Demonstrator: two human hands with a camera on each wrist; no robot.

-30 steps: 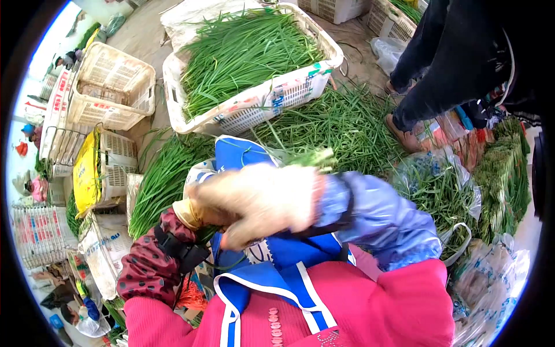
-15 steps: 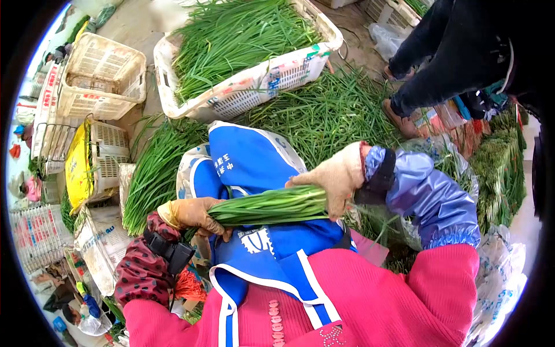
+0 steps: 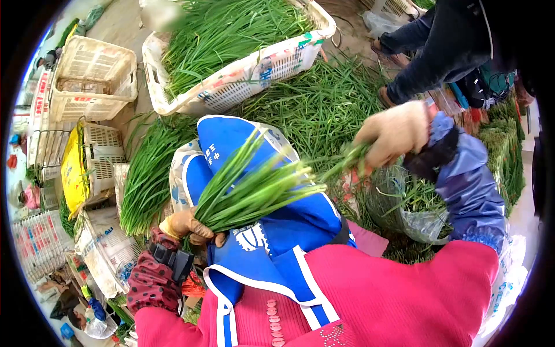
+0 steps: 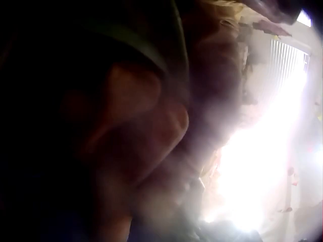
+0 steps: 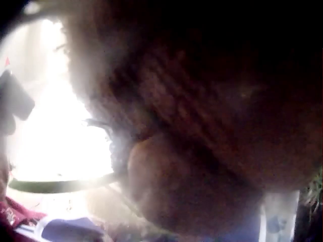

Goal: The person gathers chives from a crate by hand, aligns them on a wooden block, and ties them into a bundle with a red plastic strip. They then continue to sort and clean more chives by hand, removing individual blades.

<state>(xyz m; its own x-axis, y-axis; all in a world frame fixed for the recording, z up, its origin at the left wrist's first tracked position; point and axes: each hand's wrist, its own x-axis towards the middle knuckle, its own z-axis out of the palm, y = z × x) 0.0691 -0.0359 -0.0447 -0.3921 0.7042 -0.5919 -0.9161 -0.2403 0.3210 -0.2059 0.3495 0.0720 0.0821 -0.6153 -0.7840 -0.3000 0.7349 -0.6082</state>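
In the head view my gloved left hand (image 3: 193, 225) grips a bunch of garlic chives (image 3: 248, 194) near one end. The stalks fan out to the right over the blue apron (image 3: 300, 231) on my lap. Off to the right, my gloved right hand (image 3: 398, 133) is raised, its curled fingers holding a small tuft of green leaves (image 3: 350, 159) apart from the bunch. The left wrist view is dark, with curled fingers (image 4: 151, 121) close to the lens. A green blade (image 5: 60, 185) sticks out beside the dark glove in the right wrist view.
A white crate (image 3: 243, 81) heaped with chives stands ahead. Loose leaves (image 3: 329, 110) cover the floor behind my lap, and more chives (image 3: 156, 173) lie at the left. A clear bag of leaves (image 3: 416, 202) sits at the right, near a standing person's legs (image 3: 416, 69).
My right hand was a blur over the left, then gripped the far end of the bunch. Now it has moved right and up with a tuft, and the bunch has spread out.
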